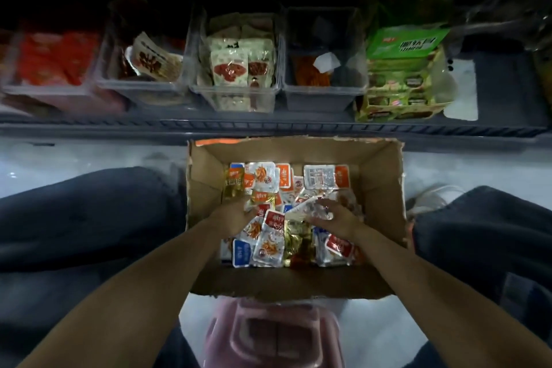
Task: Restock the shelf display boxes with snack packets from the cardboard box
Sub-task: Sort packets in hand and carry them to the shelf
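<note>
Head view, near to far. A pink plastic stool (pixel 274 334) sits at the lower edge, and the person's trouser legs (pixel 83 212) spread to either side of it. Both bare forearms reach forward into an open cardboard box (pixel 379 188) that stands on the pale floor (pixel 89 155) just in front of the shelf. The bottom of the cardboard box is covered by loose snack packets (pixel 268 248) in red, orange, blue, gold and silver. The left hand (pixel 236 218) lies palm down on the packets at centre left; its fingers (pixel 249 212) bend into the pile, and whether they grasp anything cannot be told. The right hand (pixel 337 218) has its fingers curled round a crumpled clear packet (pixel 298 209) near the middle of the box. A white shoe (pixel 430 197) shows just right of the box. Beyond it, the grey shelf (pixel 268 125) carries four clear display boxes (pixel 236 89) side by side, the fourth (pixel 324 89) holding few packets, and a green carton (pixel 403 42) to their right.
</note>
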`<action>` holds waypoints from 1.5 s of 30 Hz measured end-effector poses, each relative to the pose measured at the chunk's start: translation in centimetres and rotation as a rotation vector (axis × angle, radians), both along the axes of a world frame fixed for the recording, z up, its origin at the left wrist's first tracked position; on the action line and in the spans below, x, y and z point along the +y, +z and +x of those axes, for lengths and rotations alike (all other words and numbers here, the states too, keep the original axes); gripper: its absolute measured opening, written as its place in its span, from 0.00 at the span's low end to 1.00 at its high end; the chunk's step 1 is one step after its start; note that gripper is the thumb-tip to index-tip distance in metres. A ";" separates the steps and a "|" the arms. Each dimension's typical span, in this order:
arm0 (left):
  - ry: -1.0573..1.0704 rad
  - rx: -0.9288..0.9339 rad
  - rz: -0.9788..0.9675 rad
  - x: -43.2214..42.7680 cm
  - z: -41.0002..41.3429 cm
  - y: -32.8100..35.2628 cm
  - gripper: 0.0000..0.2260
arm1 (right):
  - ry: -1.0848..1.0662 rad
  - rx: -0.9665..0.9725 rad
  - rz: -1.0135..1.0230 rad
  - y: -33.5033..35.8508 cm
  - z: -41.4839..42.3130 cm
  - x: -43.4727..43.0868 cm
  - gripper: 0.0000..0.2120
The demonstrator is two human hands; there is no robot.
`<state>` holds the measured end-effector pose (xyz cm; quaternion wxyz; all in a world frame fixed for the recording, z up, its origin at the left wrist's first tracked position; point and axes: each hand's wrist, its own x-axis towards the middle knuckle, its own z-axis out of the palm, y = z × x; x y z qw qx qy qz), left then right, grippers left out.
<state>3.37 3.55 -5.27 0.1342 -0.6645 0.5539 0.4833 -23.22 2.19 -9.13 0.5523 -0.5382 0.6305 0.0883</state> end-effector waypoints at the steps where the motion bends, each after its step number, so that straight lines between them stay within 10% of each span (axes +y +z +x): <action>1: -0.019 -0.006 0.019 -0.1 -0.1 -0.5 0.21 | -0.007 -0.018 0.021 -0.6 0.5 0.2 0.28; 19: -0.225 -0.081 0.075 -1.2 0.8 -4.8 0.24 | 0.423 0.182 -0.079 -5.1 7.4 0.6 0.21; 33: -0.421 -0.102 0.113 -1.5 0.5 -5.3 0.15 | 0.121 0.056 -0.096 -4.6 7.2 1.0 0.10; 45: 0.520 0.404 0.006 -5.6 -2.2 0.3 0.13 | -0.659 -0.447 0.016 1.3 5.3 -3.8 0.06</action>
